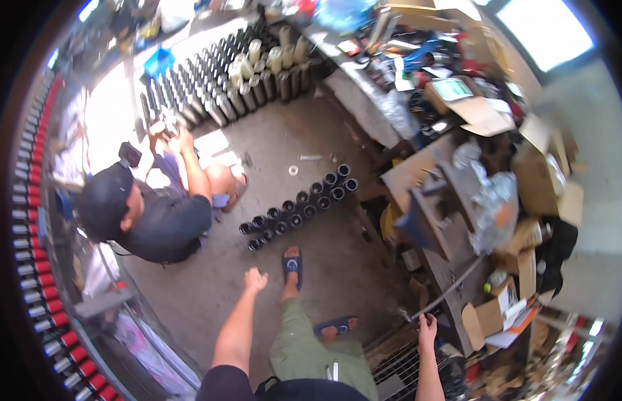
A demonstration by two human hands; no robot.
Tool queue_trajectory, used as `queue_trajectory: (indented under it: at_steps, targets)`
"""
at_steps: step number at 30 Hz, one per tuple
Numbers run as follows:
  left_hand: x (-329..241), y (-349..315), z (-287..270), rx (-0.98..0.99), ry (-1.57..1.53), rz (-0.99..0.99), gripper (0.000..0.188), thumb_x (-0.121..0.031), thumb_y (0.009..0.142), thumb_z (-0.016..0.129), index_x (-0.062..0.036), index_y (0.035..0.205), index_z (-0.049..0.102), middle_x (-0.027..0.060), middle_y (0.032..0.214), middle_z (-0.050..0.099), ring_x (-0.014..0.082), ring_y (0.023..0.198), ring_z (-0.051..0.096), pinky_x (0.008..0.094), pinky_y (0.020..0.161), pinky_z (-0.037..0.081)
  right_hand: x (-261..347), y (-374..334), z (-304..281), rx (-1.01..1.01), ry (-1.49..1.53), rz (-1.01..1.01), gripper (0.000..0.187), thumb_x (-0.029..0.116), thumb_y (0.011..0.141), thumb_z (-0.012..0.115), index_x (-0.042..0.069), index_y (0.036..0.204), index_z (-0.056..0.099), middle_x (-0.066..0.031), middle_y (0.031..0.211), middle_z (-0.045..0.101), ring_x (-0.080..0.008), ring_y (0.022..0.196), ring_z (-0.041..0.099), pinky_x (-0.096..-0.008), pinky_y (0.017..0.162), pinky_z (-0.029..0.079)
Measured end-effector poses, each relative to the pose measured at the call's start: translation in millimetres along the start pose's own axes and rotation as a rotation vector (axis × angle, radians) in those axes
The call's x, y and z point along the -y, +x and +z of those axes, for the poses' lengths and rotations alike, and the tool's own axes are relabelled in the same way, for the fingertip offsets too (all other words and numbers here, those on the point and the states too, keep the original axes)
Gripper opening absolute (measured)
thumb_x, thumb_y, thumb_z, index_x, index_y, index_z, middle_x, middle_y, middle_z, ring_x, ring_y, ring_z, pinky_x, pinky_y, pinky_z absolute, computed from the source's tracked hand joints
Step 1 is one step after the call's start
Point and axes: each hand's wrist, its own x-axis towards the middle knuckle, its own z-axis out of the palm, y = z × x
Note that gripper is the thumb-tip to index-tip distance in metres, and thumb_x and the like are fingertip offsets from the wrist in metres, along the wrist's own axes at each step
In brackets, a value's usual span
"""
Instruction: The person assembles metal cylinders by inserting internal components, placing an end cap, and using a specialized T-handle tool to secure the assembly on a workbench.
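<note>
My left hand (256, 278) is closed in a fist in front of me, above the concrete floor. Whether anything is inside it is hidden. Off to the right, my right hand (427, 327) has loosely curled fingers with a gap between them. It is beside the lower end of a grey curved strip (452, 286) at the workbench; I see no firm grip on it. Past my feet, two slanting rows of black open-topped cylinders (296, 219) stand upright on the floor.
On the left, a person in a dark cap (105, 200) squats, hands at a crowd of metal tubes (221, 107). A washer-like ring (293, 170) lies on the floor. Boxes and plastic bags (495, 207) clutter the right-hand bench. Red-and-silver cylinders (40, 267) line the far left.
</note>
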Motion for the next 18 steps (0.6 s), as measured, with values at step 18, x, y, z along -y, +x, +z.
queue_trajectory:
  at_steps: [18]
  targets:
    - [-90, 62, 8, -0.162, -0.079, -0.436, 0.052, -0.043, 0.067, 0.08, -0.0019, 0.099, 0.076, 0.0177, 0.101, 0.075, 0.0317, 0.093, 0.074, 0.0405, 0.08, 0.059, 84, 46, 50, -0.06, 0.393, 0.45, 0.012, 0.02, 0.099, 0.056, 0.016, 0.089, 0.052, 0.0041, 0.065, 0.046, -0.0087, 0.046, 0.036, -0.0252, 0.041, 0.03]
